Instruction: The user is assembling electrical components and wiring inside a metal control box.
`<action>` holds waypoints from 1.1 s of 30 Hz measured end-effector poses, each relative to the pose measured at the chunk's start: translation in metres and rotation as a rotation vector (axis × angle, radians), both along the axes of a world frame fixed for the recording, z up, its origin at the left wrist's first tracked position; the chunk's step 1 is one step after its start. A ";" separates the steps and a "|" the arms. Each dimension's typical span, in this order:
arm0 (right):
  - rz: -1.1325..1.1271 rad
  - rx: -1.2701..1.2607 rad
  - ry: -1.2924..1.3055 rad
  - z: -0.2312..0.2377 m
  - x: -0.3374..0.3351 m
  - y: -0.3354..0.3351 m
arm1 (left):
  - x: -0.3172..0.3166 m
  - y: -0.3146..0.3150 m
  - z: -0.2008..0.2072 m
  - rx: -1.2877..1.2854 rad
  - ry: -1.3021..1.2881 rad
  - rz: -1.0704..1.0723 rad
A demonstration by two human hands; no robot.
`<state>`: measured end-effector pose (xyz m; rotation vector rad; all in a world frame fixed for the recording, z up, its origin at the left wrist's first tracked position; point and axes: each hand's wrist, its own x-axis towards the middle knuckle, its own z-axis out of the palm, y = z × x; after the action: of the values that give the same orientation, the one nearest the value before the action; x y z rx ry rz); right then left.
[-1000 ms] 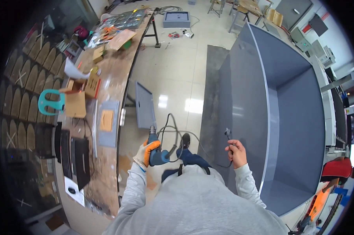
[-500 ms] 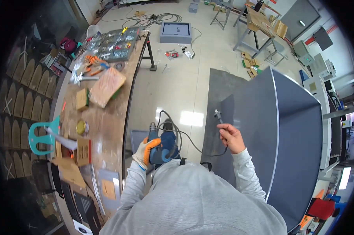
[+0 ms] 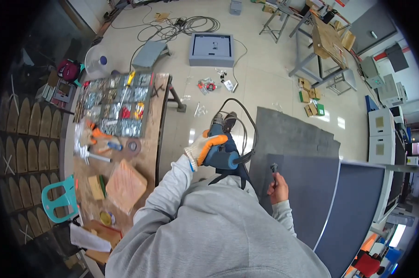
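Observation:
My left hand, in a white and orange work glove, grips a blue power drill in front of my body, its chuck pointing away from me. The drill's dark cord loops up and around beyond it. Bare and lower on the right, my right hand is closed around the cord's plug, its prongs pointing away from me. Behind the plug stands a large grey metal cabinet, and a dark grey mat lies on the floor beyond.
To my left, a wooden workbench carries a compartment tray of hardware, a hammer, a tape roll and a wrapped slab. On the floor ahead are a grey metal box, coiled cable and a grey step stool.
I have moved forward along the bench; more of its far end and the mat now show. The drill has shifted right and up in view, and the plug has gone lower. Both hands keep their holds.

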<state>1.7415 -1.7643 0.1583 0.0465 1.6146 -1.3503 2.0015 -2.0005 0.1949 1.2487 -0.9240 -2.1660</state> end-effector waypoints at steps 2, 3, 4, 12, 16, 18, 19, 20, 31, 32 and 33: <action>-0.096 0.023 -0.096 -0.016 -0.028 -0.053 | -0.028 -0.061 -0.014 0.056 0.012 0.027; -0.141 0.034 -0.145 -0.026 -0.043 -0.079 | -0.039 -0.092 -0.021 0.082 0.017 0.044; -0.168 0.017 -0.177 -0.038 -0.065 -0.108 | -0.054 -0.128 -0.025 0.070 0.014 0.043; 0.019 -0.086 -0.030 -0.001 -0.188 -0.391 | -0.077 -0.313 -0.013 0.110 -0.041 0.276; 0.224 -0.157 0.111 0.008 -0.213 -0.477 | -0.059 -0.392 -0.009 0.015 -0.066 0.399; 0.266 -0.183 0.156 0.003 -0.217 -0.509 | -0.054 -0.434 -0.011 -0.076 -0.189 0.522; 0.268 -0.184 0.154 -0.001 -0.216 -0.522 | -0.050 -0.455 -0.015 -0.076 -0.191 0.524; 0.224 -0.168 0.127 -0.006 -0.212 -0.530 | -0.047 -0.479 -0.019 -0.081 -0.203 0.558; -0.036 -0.061 0.127 -0.064 -0.124 -0.709 | 0.024 -0.741 -0.109 -0.184 -0.117 0.606; -0.046 -0.034 0.154 -0.059 -0.106 -0.732 | 0.034 -0.761 -0.113 -0.132 -0.114 0.533; -0.056 -0.006 0.181 -0.054 -0.087 -0.754 | 0.044 -0.779 -0.116 -0.079 -0.113 0.460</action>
<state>1.6542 -2.5186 0.1039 -0.0348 1.7712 -1.4364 2.0459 -2.7795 0.0787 1.3958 -0.6740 -1.7011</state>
